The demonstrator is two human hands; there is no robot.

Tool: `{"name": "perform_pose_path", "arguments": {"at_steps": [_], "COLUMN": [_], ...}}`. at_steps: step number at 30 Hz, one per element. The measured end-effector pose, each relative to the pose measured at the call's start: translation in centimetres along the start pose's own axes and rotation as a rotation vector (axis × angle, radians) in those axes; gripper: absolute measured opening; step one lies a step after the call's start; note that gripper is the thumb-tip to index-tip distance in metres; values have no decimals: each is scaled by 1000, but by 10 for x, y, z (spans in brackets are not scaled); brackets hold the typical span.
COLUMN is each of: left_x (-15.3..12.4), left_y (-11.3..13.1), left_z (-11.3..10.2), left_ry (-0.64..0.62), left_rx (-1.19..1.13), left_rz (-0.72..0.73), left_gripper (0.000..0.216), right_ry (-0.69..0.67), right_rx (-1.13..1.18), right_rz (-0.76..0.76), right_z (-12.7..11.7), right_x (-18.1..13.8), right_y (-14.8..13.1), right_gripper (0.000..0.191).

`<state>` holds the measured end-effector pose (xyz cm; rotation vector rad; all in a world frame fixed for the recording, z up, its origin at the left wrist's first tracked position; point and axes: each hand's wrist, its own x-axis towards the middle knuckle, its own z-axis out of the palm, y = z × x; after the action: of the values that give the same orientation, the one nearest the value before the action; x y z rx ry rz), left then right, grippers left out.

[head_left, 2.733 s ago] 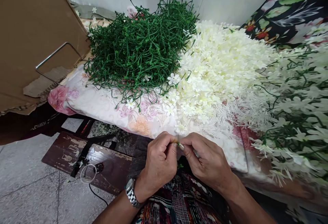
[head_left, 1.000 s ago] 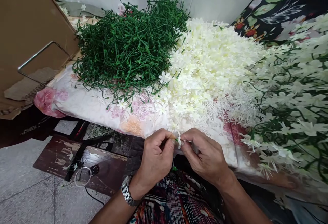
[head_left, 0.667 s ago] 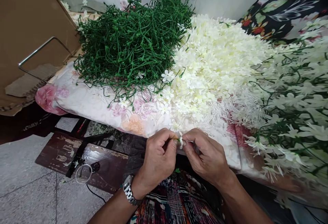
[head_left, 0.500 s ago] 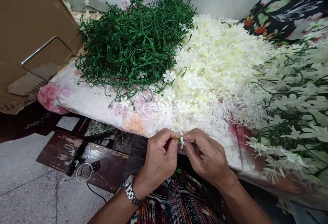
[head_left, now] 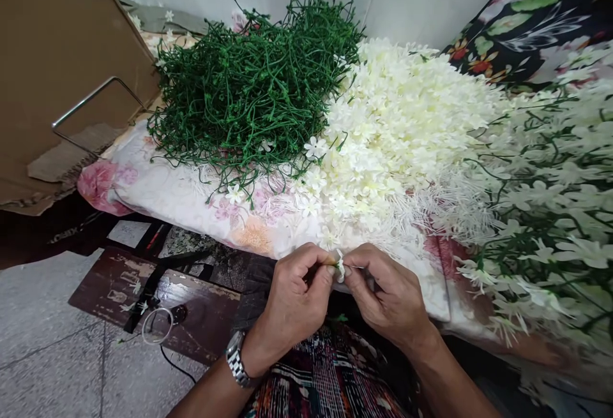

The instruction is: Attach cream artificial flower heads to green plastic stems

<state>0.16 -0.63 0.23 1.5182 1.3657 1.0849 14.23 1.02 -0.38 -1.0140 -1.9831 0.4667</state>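
My left hand [head_left: 297, 293], with a metal watch on its wrist, and my right hand [head_left: 385, 293] meet fingertip to fingertip just below the edge of a flowered cloth [head_left: 158, 182]. Both pinch one small white artificial flower [head_left: 340, 267] on a thin green stem; most of the stem is hidden in my left fingers. Behind them on the cloth lie a tangled heap of green plastic stems [head_left: 258, 86] and a big pile of loose cream flowers [head_left: 407, 124].
Finished green sprigs with white flowers [head_left: 555, 214] fill the right side. A brown cardboard sheet [head_left: 57, 54] with a metal wire handle leans at the left. A dark wooden board [head_left: 191, 306] with a wire ring lies on the grey floor. A white tiled wall stands behind.
My hands stay together in the same place. The white flower now shows more clearly between my fingertips. The view has shifted slightly.
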Motion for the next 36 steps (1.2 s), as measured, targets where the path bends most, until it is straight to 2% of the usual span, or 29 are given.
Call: {"name": "perform_pose_path", "arguments": {"at_steps": [10, 13, 19, 26, 30, 36], "left_x": [2, 3, 0, 2, 2, 3], "left_y": [5, 5, 4, 7, 5, 3], "left_z": [-4, -3, 3, 6, 7, 3], "left_ry": [-95, -111, -63, -42, -28, -74], "left_rx": [236, 218, 184, 174, 193, 128], "left_rz": [75, 69, 52, 45, 53, 22], "left_gripper": [22, 22, 25, 24, 24, 21], "right_ry": [13, 2, -24, 17, -3, -8], "right_rx": [-5, 4, 25, 24, 3, 7], "right_rz": [-31, -35, -29, -40, -49, -64], "right_z": [1, 1, 0, 0, 1, 1], "right_x": [-2, -2, -2, -1, -2, -2], "right_y": [1, 2, 2, 1, 2, 4], "right_gripper": [13, 13, 14, 13, 13, 13]}}
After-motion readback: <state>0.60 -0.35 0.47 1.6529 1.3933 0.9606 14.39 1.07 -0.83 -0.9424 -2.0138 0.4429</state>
